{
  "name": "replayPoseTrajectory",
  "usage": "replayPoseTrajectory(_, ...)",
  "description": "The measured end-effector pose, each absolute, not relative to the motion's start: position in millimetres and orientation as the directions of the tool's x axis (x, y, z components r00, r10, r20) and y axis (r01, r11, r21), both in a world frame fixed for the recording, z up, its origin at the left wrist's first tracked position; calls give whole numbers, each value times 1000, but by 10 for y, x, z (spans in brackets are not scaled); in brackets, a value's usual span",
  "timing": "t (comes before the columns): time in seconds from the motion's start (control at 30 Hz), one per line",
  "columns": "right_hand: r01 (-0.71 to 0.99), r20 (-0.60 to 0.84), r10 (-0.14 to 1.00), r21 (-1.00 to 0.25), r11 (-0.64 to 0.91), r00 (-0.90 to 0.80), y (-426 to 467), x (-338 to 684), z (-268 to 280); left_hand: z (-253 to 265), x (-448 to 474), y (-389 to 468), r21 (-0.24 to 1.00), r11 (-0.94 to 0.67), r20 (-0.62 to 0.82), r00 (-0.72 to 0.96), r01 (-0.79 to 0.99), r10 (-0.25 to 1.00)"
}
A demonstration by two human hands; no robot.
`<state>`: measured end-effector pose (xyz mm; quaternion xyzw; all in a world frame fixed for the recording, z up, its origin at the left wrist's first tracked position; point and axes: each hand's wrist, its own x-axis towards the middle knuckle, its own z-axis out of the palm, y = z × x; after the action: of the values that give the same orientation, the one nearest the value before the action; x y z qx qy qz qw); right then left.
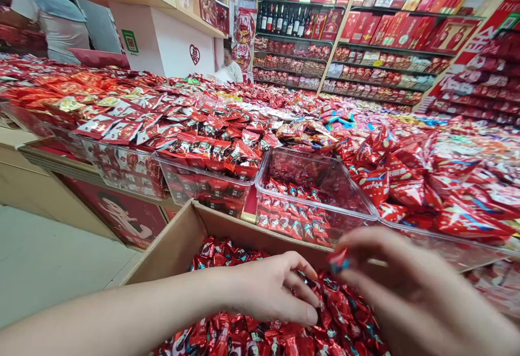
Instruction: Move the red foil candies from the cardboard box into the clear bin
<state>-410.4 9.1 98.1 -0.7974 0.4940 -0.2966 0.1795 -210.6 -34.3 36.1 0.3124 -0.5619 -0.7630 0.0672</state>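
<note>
A cardboard box (179,242) at the bottom is filled with small red wrapped candies (252,340). My left hand (270,291) rests on the pile with its fingers curled down into the candies. My right hand (410,291) hovers just to the right and pinches one red candy (338,261) between fingertips above the box. Right behind the box stands a clear plastic bin (325,182), partly filled with the same kind of red candies.
More clear bins (203,182) of red sweets line the display's front edge, with heaped red packets across the whole counter. Shelves (377,25) of red boxes and bottles stand behind. A person in a light shirt (52,20) stands far left; another sits further back (229,69).
</note>
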Motion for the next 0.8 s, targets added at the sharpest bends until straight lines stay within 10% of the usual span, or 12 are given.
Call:
replayPoseTrajectory(0.13, -843, 528, -831, -353, -405, 178, -438, -4170, 1475, 347, -2076, -323, 844, 24, -476, -770, -535, -424)
replayPoseTrajectory(0.27, -924, 5, -983, -339, -175, 184, -1157, -4032, 1515, 356, -2064, -290, 721, 313, -505, -778, -618, -372)
replayPoseTrajectory(0.47, -918, -447, -857, -391, -69, 255, -1480, -3830, 1021, 386, -2024, -340, 625, 477, -519, -785, -618, -337)
replayPoseTrajectory(0.8, -919, -565, -756, -376, -120, 330, -1393, -3775, 1015, 350, -2029, -297, 470, 646, -558, -770, -601, -310)
